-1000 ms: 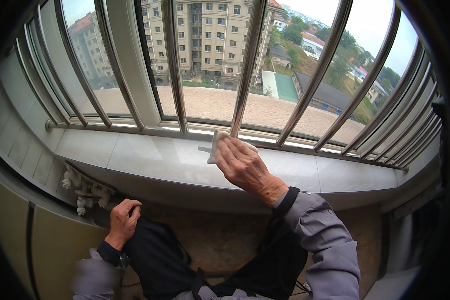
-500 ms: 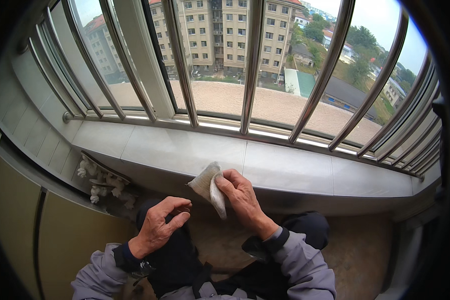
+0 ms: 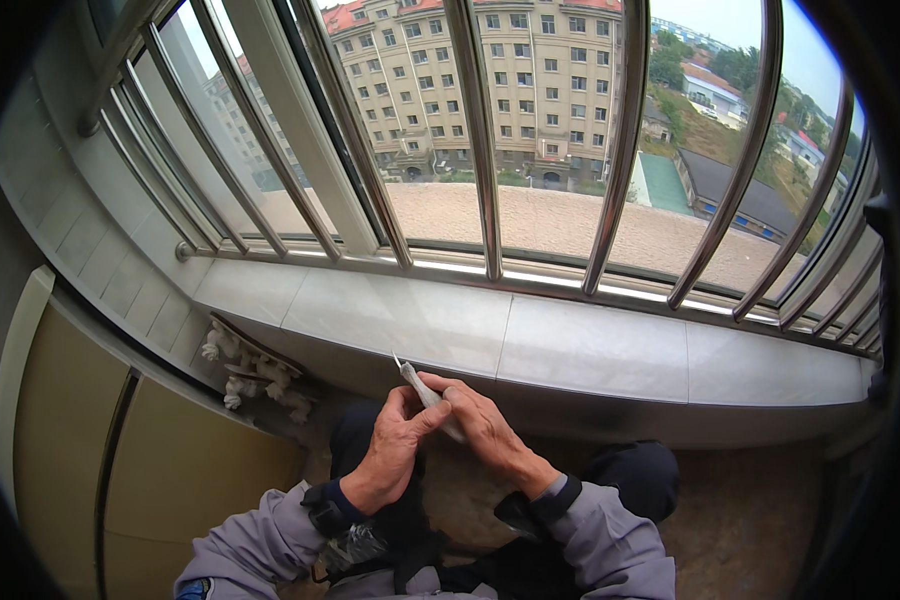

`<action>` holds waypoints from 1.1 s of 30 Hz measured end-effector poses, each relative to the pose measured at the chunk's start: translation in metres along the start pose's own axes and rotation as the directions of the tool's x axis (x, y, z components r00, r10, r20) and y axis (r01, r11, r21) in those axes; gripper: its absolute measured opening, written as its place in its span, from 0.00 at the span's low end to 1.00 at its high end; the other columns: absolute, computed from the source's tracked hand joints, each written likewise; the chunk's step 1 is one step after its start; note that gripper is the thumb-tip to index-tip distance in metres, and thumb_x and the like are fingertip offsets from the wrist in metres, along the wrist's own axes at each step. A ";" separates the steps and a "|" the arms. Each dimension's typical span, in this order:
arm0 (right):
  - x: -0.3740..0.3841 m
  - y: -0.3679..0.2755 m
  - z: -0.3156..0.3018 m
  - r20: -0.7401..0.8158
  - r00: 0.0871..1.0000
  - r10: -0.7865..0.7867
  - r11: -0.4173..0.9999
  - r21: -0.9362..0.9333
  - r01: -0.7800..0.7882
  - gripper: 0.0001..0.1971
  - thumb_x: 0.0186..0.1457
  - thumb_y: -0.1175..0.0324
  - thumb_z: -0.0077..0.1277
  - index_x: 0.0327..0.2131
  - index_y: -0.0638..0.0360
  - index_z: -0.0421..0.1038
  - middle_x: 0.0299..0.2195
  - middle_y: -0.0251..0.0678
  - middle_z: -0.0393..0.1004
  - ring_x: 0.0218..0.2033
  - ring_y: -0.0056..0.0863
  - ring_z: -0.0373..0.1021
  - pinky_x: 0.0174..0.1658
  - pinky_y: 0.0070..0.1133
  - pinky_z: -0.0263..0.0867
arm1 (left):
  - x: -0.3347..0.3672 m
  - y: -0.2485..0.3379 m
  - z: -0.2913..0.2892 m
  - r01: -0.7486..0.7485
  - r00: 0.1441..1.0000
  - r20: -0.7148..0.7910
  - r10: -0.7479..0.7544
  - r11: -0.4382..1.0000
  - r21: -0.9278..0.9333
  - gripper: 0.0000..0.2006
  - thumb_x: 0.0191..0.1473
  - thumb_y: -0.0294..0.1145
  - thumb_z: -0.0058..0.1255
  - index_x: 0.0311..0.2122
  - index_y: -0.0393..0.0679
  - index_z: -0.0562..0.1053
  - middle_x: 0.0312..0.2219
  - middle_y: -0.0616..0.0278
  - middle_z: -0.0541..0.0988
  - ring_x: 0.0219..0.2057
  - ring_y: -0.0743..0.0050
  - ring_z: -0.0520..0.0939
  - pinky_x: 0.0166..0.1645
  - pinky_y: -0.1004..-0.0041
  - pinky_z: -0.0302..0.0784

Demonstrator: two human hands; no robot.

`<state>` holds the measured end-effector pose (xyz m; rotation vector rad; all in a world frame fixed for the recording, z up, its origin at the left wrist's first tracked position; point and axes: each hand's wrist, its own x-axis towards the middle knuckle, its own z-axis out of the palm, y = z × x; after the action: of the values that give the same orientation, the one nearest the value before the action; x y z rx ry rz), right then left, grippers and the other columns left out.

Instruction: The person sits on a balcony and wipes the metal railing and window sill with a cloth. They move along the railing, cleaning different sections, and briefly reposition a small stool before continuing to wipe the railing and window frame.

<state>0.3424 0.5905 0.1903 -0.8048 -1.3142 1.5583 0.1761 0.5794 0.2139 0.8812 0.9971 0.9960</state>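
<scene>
A greyish-white folded cloth [image 3: 425, 388] is pinched between my two hands, just in front of the window ledge. It is narrow and seen nearly edge-on, with a thin white pointed tip sticking out at its far end. My left hand [image 3: 391, 452] closes on its left side, thumb pressed toward the cloth. From the right, my right hand [image 3: 484, 426] grips it with bent fingers, its thumb meeting the left thumb. The cloth's lower part is partly hidden by the hands.
The pale tiled ledge [image 3: 590, 345] runs across in front of me, below metal window bars [image 3: 488, 150]. White figurine-like ornaments [image 3: 255, 370] stand at the left under the ledge, beside a tan cabinet [image 3: 190, 470]. My dark-trousered knees are below my hands.
My left hand has moved right and taken hold of the cloth, which only my right hand held before. The cloth has turned narrow and edge-on. The view has shifted slightly.
</scene>
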 end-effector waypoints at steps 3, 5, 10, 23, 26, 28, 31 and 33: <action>-0.003 0.000 0.008 -0.022 1.000 0.019 0.999 -0.032 -0.020 0.26 0.72 0.57 0.35 0.65 0.63 0.64 0.59 0.40 0.71 0.60 0.29 0.65 0.65 0.24 0.57 | 0.007 -0.005 -0.007 0.022 1.000 -0.009 -0.023 0.998 -0.066 0.16 0.64 0.31 0.55 0.52 0.38 0.67 0.46 0.61 0.75 0.48 0.77 0.76 0.55 0.73 0.72; -0.007 0.004 0.012 -0.076 0.992 -0.101 0.986 -0.142 0.089 0.25 0.72 0.57 0.41 0.64 0.64 0.64 0.59 0.43 0.71 0.61 0.31 0.66 0.65 0.25 0.58 | 0.015 -0.002 -0.016 0.007 1.000 -0.023 -0.008 0.998 -0.064 0.12 0.65 0.29 0.52 0.51 0.38 0.68 0.45 0.62 0.76 0.47 0.78 0.76 0.54 0.74 0.73; -0.018 0.019 0.005 -0.302 0.945 -0.124 0.932 -0.363 0.006 0.20 0.66 0.62 0.52 0.55 0.64 0.71 0.49 0.50 0.78 0.47 0.45 0.77 0.51 0.29 0.72 | 0.048 0.044 -0.052 -0.304 0.943 -0.127 0.308 0.951 0.056 0.10 0.65 0.28 0.52 0.48 0.38 0.70 0.44 0.63 0.76 0.45 0.80 0.77 0.54 0.75 0.73; -0.021 0.038 0.008 -0.080 0.996 -0.036 0.812 -0.584 -0.017 0.14 0.62 0.66 0.53 0.49 0.60 0.72 0.44 0.45 0.78 0.41 0.49 0.77 0.43 0.36 0.73 | 0.188 0.097 -0.074 -0.458 0.397 0.329 0.857 -0.126 0.880 0.29 0.52 0.20 0.58 0.59 0.51 0.68 0.51 0.54 0.74 0.55 0.46 0.75 0.58 0.59 0.74; -0.023 0.038 0.008 -0.029 0.999 -0.033 0.793 -0.610 0.009 0.14 0.62 0.67 0.53 0.49 0.60 0.71 0.44 0.46 0.78 0.41 0.50 0.77 0.42 0.37 0.73 | 0.195 0.094 -0.078 -0.346 0.367 0.467 0.805 -0.348 0.872 0.26 0.52 0.19 0.58 0.56 0.50 0.72 0.52 0.56 0.75 0.58 0.49 0.74 0.59 0.57 0.73; -0.023 0.038 0.008 -0.012 0.999 -0.047 0.786 -0.617 0.030 0.14 0.62 0.67 0.52 0.49 0.60 0.71 0.44 0.46 0.78 0.41 0.50 0.77 0.42 0.38 0.73 | 0.195 0.096 -0.081 -0.440 0.403 0.584 0.704 -0.410 0.799 0.21 0.56 0.24 0.54 0.55 0.47 0.74 0.54 0.55 0.75 0.60 0.51 0.72 0.64 0.55 0.67; -0.023 0.039 0.009 0.023 1.000 0.001 0.781 -0.625 0.014 0.14 0.62 0.67 0.51 0.50 0.61 0.71 0.43 0.47 0.78 0.41 0.50 0.76 0.42 0.39 0.73 | 0.190 0.099 -0.083 -0.605 0.547 0.650 0.528 -0.286 0.743 0.19 0.62 0.31 0.47 0.58 0.42 0.71 0.56 0.54 0.75 0.61 0.52 0.72 0.69 0.55 0.59; -0.021 0.041 0.010 0.065 0.996 0.053 0.784 -0.620 -0.001 0.14 0.63 0.67 0.50 0.50 0.61 0.71 0.43 0.48 0.79 0.42 0.50 0.76 0.42 0.39 0.73 | 0.189 0.102 -0.082 -0.628 0.588 0.664 0.462 -0.257 0.735 0.19 0.63 0.33 0.46 0.59 0.43 0.70 0.56 0.54 0.75 0.61 0.52 0.72 0.69 0.55 0.60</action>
<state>0.3315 0.5661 0.1515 -1.1733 -1.9277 1.1744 0.1138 0.8001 0.2359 2.8756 1.0773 0.8164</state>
